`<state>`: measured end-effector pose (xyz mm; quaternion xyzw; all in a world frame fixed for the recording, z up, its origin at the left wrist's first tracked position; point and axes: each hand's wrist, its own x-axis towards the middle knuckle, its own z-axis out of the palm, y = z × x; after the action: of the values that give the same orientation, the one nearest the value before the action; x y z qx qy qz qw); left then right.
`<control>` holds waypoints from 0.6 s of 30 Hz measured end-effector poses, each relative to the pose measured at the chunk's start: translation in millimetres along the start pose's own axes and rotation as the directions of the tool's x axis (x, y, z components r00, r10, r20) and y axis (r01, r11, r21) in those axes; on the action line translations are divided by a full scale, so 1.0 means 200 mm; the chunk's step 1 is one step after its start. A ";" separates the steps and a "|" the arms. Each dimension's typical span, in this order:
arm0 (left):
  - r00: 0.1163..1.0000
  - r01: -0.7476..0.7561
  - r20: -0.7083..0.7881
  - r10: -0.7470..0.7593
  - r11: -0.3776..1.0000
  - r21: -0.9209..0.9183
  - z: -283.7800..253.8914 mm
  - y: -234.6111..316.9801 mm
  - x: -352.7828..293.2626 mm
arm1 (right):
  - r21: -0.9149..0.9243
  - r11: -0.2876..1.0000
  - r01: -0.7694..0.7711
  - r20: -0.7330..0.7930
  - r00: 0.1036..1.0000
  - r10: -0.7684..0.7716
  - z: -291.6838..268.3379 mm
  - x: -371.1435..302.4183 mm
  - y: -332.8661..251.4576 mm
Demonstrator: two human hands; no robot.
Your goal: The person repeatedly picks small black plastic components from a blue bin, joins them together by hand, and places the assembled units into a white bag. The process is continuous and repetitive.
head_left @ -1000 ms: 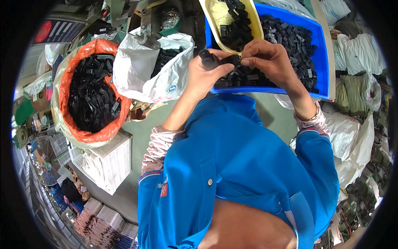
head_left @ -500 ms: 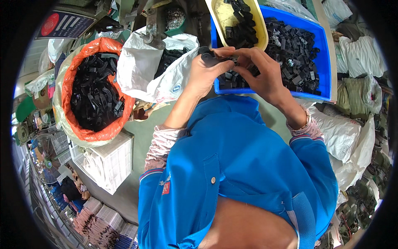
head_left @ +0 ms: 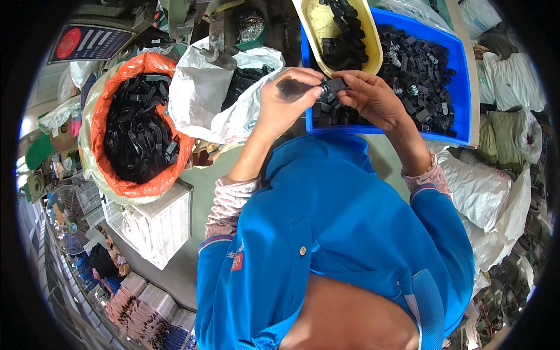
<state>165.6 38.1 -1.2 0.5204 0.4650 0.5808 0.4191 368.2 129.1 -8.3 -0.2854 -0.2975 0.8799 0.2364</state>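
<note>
My left hand (head_left: 276, 108) is closed around a dark, rounded black plastic part (head_left: 290, 89), whose end juts out on the thumb side. Between the fingertips of my right hand (head_left: 376, 100) is a small black plastic block (head_left: 335, 85). The block meets the left-hand part at a small shiny spot that looks like a coil spring. Both hands are over the near left of a blue bin (head_left: 464, 87) full of similar black blocks with a few metal springs among them. A yellow tray (head_left: 315, 23) with more black pieces rests on that bin.
Left of my hands stands a white woven sack (head_left: 195, 96) with black parts inside. Beyond it is an orange-lined bag (head_left: 99, 140) heaped with curved black parts, above a white crate (head_left: 154, 227). A green bowl (head_left: 251, 32) holds small metal pieces. White sacks (head_left: 475, 186) lie at right.
My right hand has turned, showing the small black block that its fingers hid before. The block now meets the left-hand part, where a coil spring showed earlier.
</note>
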 end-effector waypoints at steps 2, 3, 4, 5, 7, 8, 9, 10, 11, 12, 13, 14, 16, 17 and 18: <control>1.000 -0.013 -0.024 0.014 1.000 0.022 -0.02 0.00 -0.01 | 0.067 0.998 -0.022 0.033 0.999 0.019 -0.03 0.01 0.01; 0.997 -0.075 -0.007 0.076 0.991 0.107 -0.03 0.01 0.00 | 0.080 0.996 -0.032 0.040 0.999 0.029 -0.03 0.01 0.02; 0.995 -0.104 0.019 0.102 0.978 0.182 -0.04 0.03 0.01 | 0.095 0.995 -0.041 0.045 0.998 0.037 -0.03 0.01 0.02; 0.991 -0.134 0.047 0.126 0.958 0.255 -0.05 0.06 0.02 | 0.112 0.993 -0.027 0.030 0.999 0.024 -0.03 0.02 0.03; 0.983 -0.182 0.062 0.172 0.912 0.367 -0.05 0.07 0.02 | 0.144 0.990 -0.001 0.001 1.000 0.001 -0.03 0.02 0.04; 0.984 -0.180 0.061 0.170 0.905 0.384 -0.06 0.06 0.02 | 0.127 0.992 -0.005 -0.005 1.000 0.006 -0.02 0.03 0.04; 0.984 -0.178 0.060 0.169 0.898 0.401 -0.07 0.04 0.02 | 0.111 0.994 -0.010 -0.012 1.000 0.011 -0.02 0.02 0.04; 0.984 -0.176 0.058 0.167 0.891 0.418 -0.07 0.03 0.02 | 0.094 0.995 -0.014 -0.019 1.000 0.016 -0.01 0.03 0.05; 0.986 -0.162 0.046 0.158 0.887 0.432 -0.07 0.03 0.02 | 0.060 0.998 0.013 -0.030 0.999 -0.011 -0.01 0.03 0.05; 0.988 -0.148 0.033 0.149 0.883 0.446 -0.07 0.03 0.03 | 0.026 0.999 0.040 -0.041 0.998 -0.039 0.00 0.03 0.05; 0.990 -0.135 0.022 0.140 0.879 0.457 -0.07 0.03 0.03 | -0.009 0.998 0.068 -0.053 0.996 -0.069 0.01 0.02 0.06; 0.997 -0.053 -0.027 0.072 0.903 0.426 -0.06 0.02 0.03 | -0.055 0.991 0.123 -0.042 0.991 -0.125 0.02 0.02 0.07; 0.990 0.110 -0.119 -0.072 0.930 0.350 -0.04 -0.01 0.02 | -0.141 0.963 0.229 -0.011 0.973 -0.233 0.04 0.03 0.09; 0.979 0.177 -0.146 -0.145 0.955 0.238 -0.03 -0.02 0.01 | -0.203 0.943 0.265 -0.006 0.962 -0.272 0.04 0.03 0.09; 0.961 0.241 -0.164 -0.220 0.963 0.121 -0.03 -0.03 0.01 | -0.264 0.917 0.300 0.001 0.951 -0.310 0.04 0.03 0.10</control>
<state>160.2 40.8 -6.0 0.4455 0.5922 0.5313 0.4106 353.6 115.9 -17.7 -0.2821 -0.4467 0.7793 0.3370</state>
